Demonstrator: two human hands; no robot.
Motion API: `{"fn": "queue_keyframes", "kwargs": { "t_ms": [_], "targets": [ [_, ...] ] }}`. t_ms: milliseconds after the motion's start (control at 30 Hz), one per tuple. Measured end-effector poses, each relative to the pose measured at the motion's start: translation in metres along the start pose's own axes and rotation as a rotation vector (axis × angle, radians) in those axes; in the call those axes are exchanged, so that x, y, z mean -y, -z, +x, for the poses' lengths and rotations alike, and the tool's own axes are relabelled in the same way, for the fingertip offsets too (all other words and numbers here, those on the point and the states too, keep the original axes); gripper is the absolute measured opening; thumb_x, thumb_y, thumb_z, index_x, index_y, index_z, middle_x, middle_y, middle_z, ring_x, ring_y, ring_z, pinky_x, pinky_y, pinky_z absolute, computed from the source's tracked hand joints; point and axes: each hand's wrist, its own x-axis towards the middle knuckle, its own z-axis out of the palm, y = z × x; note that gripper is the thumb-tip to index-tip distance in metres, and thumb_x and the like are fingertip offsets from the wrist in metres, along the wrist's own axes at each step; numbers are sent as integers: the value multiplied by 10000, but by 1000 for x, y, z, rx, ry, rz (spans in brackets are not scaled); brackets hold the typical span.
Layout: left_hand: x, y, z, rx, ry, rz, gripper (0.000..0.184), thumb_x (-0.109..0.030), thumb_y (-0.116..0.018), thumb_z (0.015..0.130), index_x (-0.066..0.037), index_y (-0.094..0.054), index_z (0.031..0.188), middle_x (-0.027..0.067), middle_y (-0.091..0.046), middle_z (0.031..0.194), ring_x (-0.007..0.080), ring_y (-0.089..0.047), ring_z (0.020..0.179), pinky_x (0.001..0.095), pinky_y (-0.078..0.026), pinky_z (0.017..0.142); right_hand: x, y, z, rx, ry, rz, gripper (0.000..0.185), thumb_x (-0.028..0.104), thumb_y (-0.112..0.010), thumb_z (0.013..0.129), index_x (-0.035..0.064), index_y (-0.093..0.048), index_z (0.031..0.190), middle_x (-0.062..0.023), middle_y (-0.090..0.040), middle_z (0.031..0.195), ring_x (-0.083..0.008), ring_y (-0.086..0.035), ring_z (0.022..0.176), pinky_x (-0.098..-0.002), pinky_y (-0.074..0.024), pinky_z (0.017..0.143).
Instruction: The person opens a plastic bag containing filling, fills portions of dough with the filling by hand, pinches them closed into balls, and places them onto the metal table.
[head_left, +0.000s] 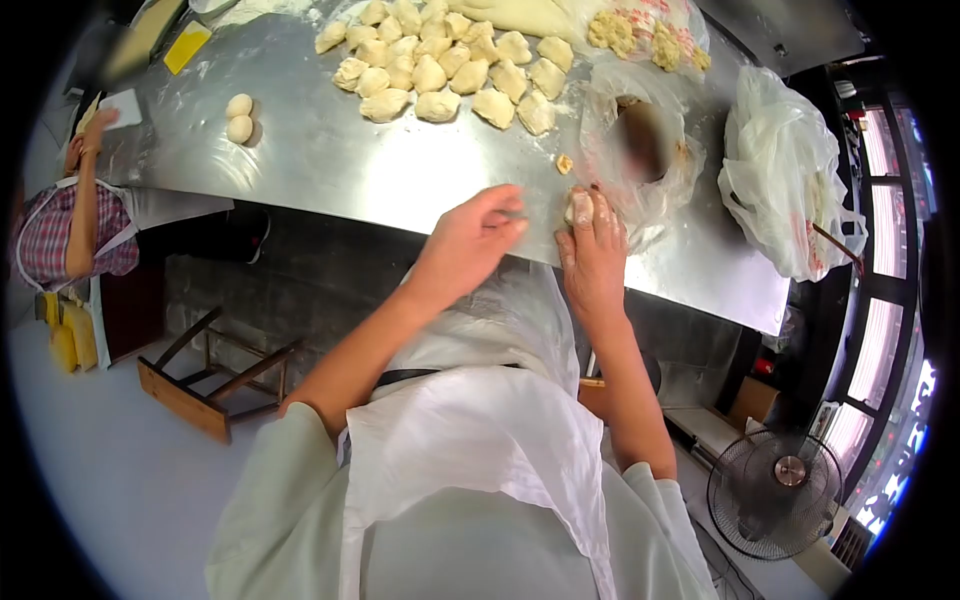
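Observation:
On the steel table (330,165), my right hand (595,240) lies near the front edge, its fingertips over a small pale dough piece (578,207) that they partly cover. My left hand (475,232) is just left of it, above the table edge, fingers curled and slightly blurred, with nothing visible between them. A small scrap of dough (564,163) lies beyond my right hand. Several dough pieces (437,106) sit in a cluster farther back. An open plastic bag (690,170) with a dark brown filling (642,140) is beside my right hand.
Two round dough balls (239,129) lie at the left. Another plastic bag (785,165) stands at the right, yellow crumbly lumps (612,34) at the back. A co-worker in a checked shirt (75,230) is at the far left. A fan (775,495) and wooden stool (215,385) are below.

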Motion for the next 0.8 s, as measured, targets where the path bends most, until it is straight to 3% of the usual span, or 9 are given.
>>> {"fn": "queue_keyframes", "kwargs": {
  "t_ms": [67,167,200,333,533,633,733,800],
  "targets": [
    [6,9,-1,-10,0,10,374,-93,-622,1022,33,-576,1371,105,-685,1236,152,-650,1101,298,-521,993,-13,3,1,30,54,38,468,60,-708,903,18,-603,1357,-227,-667,1239,-427,-632,1131,-457,-501,998],
    [11,11,-1,-74,-60,-53,347,-99,-646,994,33,-618,1314,133,-723,1162,179,-684,1037,314,-542,947,-21,13,22,-126,-319,536,380,89,-706,923,15,-654,1292,-209,-701,1152,-389,-668,1060,-457,-524,944],
    [10,10,1,-65,-79,-44,318,-88,-626,1003,32,-625,1297,127,-724,1162,179,-681,1055,315,-533,963,-21,11,35,-227,-260,483,251,138,-688,952,3,-698,1163,-193,-715,1056,-376,-682,968,-465,-535,866],
    [4,4,6,25,-27,-103,316,-71,-585,1039,23,-605,1340,105,-694,1221,143,-652,1128,293,-516,1010,-33,-34,65,-95,-171,63,159,185,-669,961,35,-646,1010,-192,-672,929,-409,-635,865,-497,-494,760],
    [4,4,8,36,-18,-99,304,-74,-575,1045,24,-609,1331,101,-694,1213,136,-648,1118,293,-519,995,-31,-48,72,-18,-156,-36,171,192,-685,946,35,-625,979,-191,-664,905,-410,-623,851,-499,-477,736],
    [-2,-3,11,47,-56,-102,304,-87,-573,1049,24,-610,1329,94,-699,1193,134,-649,1104,293,-523,980,-36,-41,76,10,-191,68,209,217,-706,934,20,-645,966,-191,-661,890,-412,-627,840,-489,-488,744],
    [5,2,4,23,-74,-192,307,-106,-574,1053,25,-610,1328,91,-703,1184,140,-653,1089,296,-526,969,-33,-1,68,90,-443,645,217,171,-735,910,-2,-684,1032,-196,-657,906,-406,-632,876,-470,-503,810],
    [7,8,3,8,-16,-181,308,-125,-574,1058,23,-612,1326,91,-701,1189,148,-654,1088,299,-528,969,-37,-1,43,82,-221,344,196,141,-729,912,-9,-664,1020,-197,-651,922,-408,-624,873,-459,-501,803]
  ]
}}
